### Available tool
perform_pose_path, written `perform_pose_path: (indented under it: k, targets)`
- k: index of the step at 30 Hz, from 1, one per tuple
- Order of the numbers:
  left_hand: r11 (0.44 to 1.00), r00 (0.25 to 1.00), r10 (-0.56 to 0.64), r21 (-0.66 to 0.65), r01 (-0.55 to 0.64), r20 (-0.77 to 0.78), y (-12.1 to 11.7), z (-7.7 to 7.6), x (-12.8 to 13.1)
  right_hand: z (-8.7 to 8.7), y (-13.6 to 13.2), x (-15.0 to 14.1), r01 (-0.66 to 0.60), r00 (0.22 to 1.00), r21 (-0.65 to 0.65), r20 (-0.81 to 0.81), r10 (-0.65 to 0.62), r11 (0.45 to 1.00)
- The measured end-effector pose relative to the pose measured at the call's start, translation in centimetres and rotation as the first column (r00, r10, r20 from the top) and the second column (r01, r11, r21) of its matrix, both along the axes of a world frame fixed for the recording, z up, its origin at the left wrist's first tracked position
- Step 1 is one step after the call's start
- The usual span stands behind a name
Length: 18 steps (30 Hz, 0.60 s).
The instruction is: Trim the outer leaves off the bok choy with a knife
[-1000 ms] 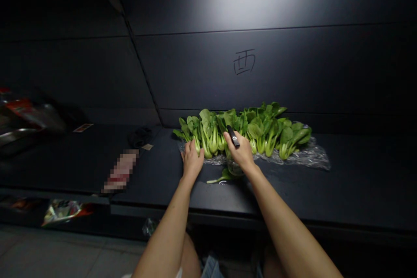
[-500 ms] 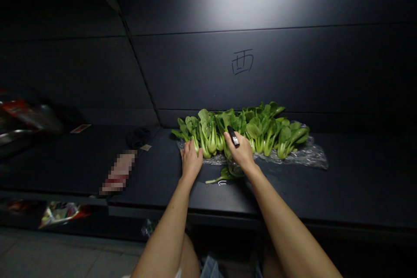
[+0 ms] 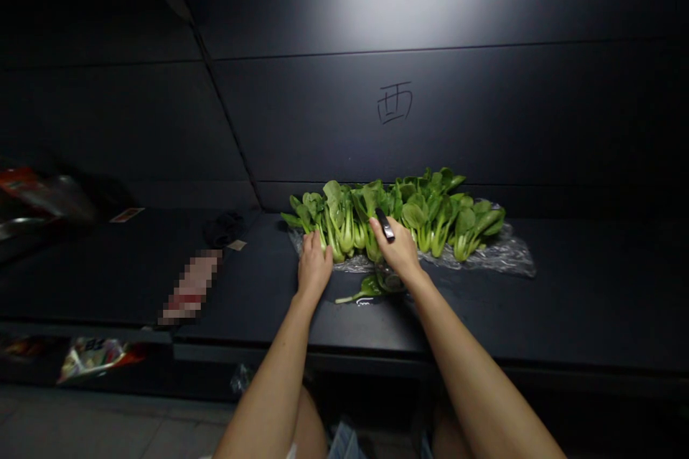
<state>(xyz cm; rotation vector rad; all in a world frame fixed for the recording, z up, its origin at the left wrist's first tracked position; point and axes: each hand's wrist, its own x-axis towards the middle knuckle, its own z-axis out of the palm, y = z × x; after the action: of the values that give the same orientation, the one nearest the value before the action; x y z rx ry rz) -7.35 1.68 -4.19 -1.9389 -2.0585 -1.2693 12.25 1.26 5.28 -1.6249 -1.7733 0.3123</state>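
A row of green bok choy (image 3: 414, 219) lies on clear plastic film (image 3: 511, 251), leaves toward the back panel and pale stems toward me. In my right hand (image 3: 401, 251) is a spray bottle (image 3: 388, 278); its black top pokes out above my fist and its clear body shows beneath. Most of the bottle is hidden by the hand, which is in front of the middle of the row. At the row's left end, my left hand (image 3: 315, 265) rests against the stems with its fingers stretched out. A loose leaf (image 3: 369, 287) sits on the wet shelf in front.
The dark shelf (image 3: 581, 301) meets a back panel (image 3: 301, 115) with a handwritten character. To the left are a dark cloth (image 3: 223, 228), a small card (image 3: 128, 215) and a blurred-out item (image 3: 191, 287). Colourful packets (image 3: 94, 357) are on a lower ledge.
The view has shifted slightly, so the scene sits a little further left. Both hands keep nearly the same places by the bok choy.
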Motion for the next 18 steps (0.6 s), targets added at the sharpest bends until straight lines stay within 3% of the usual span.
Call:
perform_pose_path:
  k: [10, 18]
  targets:
    - [0.991, 0.991, 0.101, -0.078, -0.108, -0.085, -0.8, 1.4, 0.8, 0.1, -0.2, 0.3, -0.012, 1.000, 0.022, 0.007, 0.012, 1.000]
    - [0.991, 0.986, 0.114, -0.054, -0.121, -0.121, -1.0, 2.1, 1.4, 0.2, -0.2, 0.7, 0.000, 1.000, 0.034, 0.017, 0.000, 0.999]
